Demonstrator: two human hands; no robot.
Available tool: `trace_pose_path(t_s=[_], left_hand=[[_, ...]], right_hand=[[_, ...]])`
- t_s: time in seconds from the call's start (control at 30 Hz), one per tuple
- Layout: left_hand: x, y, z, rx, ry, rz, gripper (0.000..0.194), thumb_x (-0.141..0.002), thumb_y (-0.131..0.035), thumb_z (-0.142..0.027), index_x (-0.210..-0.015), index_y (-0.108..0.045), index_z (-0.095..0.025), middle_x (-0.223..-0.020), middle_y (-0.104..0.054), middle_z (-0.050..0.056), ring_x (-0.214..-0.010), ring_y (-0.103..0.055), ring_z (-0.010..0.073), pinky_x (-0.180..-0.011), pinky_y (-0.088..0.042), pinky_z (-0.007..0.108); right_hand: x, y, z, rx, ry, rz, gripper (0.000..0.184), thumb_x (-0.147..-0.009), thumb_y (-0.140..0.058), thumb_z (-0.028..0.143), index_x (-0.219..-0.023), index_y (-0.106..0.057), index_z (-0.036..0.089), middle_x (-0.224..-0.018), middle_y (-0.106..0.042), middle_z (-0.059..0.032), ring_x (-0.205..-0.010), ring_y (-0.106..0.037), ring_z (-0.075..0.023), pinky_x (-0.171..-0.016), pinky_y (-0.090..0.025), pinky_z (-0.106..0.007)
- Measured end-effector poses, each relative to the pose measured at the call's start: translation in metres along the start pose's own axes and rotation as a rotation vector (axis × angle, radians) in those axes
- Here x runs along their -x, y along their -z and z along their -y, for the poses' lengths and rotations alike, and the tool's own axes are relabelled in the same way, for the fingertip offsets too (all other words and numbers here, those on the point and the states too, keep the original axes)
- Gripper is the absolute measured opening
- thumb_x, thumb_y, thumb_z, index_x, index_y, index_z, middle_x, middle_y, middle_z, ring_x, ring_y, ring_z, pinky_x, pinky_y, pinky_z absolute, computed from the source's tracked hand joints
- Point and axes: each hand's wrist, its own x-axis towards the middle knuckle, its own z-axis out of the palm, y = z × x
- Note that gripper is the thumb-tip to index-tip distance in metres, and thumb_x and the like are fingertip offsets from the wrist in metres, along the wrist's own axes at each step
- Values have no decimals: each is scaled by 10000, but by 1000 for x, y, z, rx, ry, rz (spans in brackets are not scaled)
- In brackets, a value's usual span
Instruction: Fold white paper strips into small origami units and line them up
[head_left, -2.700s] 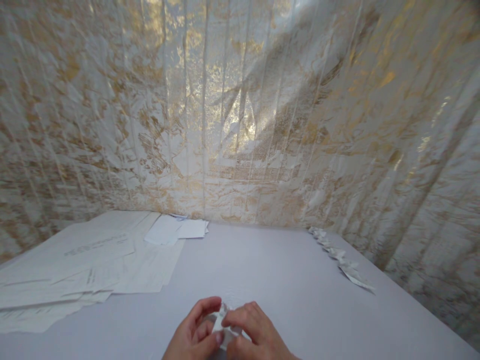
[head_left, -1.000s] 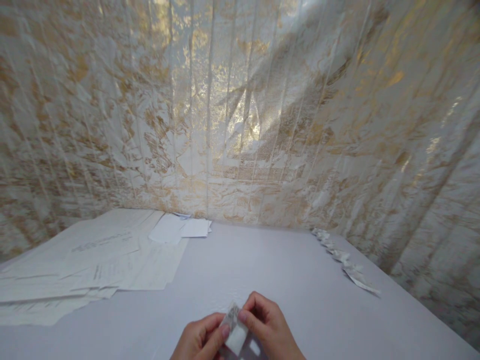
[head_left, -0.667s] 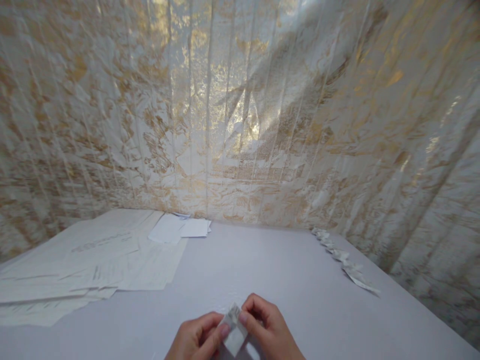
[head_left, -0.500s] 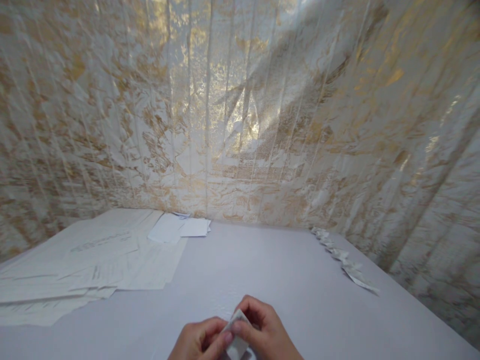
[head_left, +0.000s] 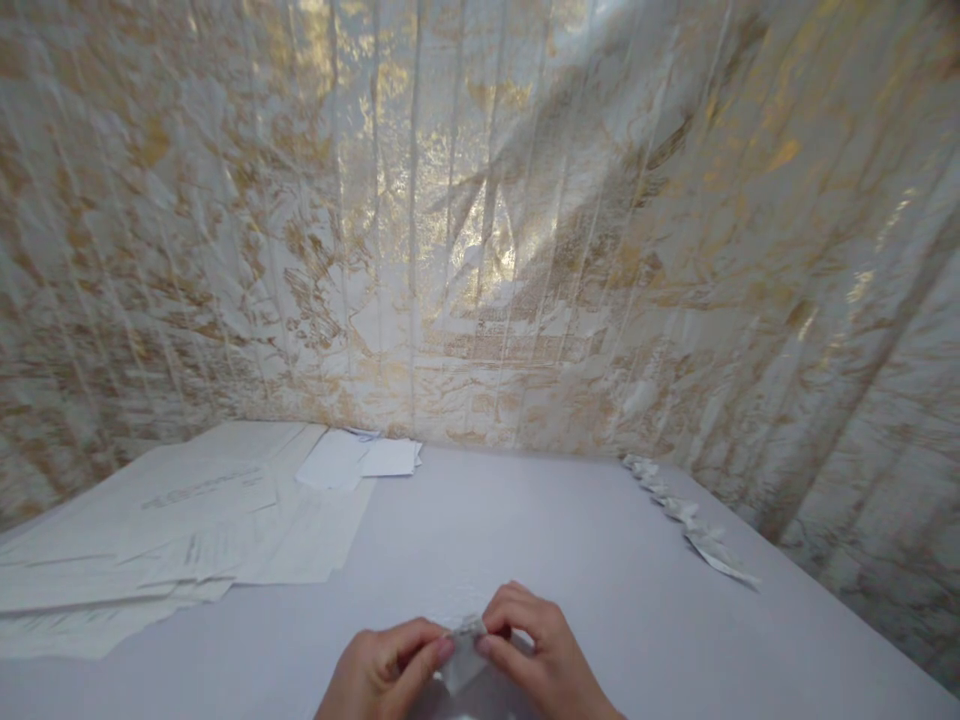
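Note:
A small folded piece of paper (head_left: 465, 662), white with greyish print near its top, is held just above the table at the bottom middle of the head view. My left hand (head_left: 386, 668) pinches its left edge between thumb and forefinger. On the opposite edge my right hand (head_left: 538, 648) has the same kind of pinch, thumb nearest me. The paper's lower part is blurred, so its exact folds cannot be made out.
Printed sheets (head_left: 202, 520) overlap across the left of the white table (head_left: 517, 530). Small blank paper pieces (head_left: 390, 458) lie at the back. Several folded paper shapes (head_left: 679, 508) form a row along the right edge. A gold-patterned curtain (head_left: 480, 250) hangs behind.
Earlier my fingers covered more of the folded paper. It showed a flat diamond face, then was tilted and partly covered; now my hands are slightly further apart, with both fingertips at its edges.

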Motion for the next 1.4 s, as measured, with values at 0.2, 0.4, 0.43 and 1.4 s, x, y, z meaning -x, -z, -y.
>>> trace_pose_path(t_s=[0.2, 0.4, 0.43, 1.4], left_hand=[[-6, 8, 16, -374, -376, -75, 294, -876, -620, -114, -1058, -740, -311, -1173, -757, 10, -1068, -676, 210, -935, -517, 286], [-3, -1, 13, -471, -261, 72, 237, -859, -617, -64, -988, -692, -248, -1066, -716, 15, -1006, -624, 225, -915, -478, 342], [-4, -2, 13, -470, -249, 86, 219, -860, -628, -72, -980, -688, -246, -1067, -712, 14, -1008, -618, 224, -929, -466, 346], [-23, -10, 5, -579, -44, -7, 123, -898, -572, -153, -822, -650, -211, -955, -673, 41, -947, -582, 250, -836, -418, 378]], right_hand=[[1, 4, -9, 794, 484, 138, 189, -1009, -504, 152, -961, -679, 201, -825, -697, -62, -737, -554, -198, -685, -400, -309], [6, 5, -16, 655, 176, 314, 160, -825, -681, 195, -973, -715, 244, -949, -730, -45, -833, -615, -213, -755, -435, -310], [6, 7, -15, 609, 160, 300, 166, -827, -674, 203, -982, -717, 244, -957, -729, -46, -847, -618, -215, -766, -437, -311], [-1, 3, -22, 511, -235, 108, 151, -865, -618, 44, -788, -632, 174, -876, -649, -31, -898, -574, -211, -897, -405, -361]])
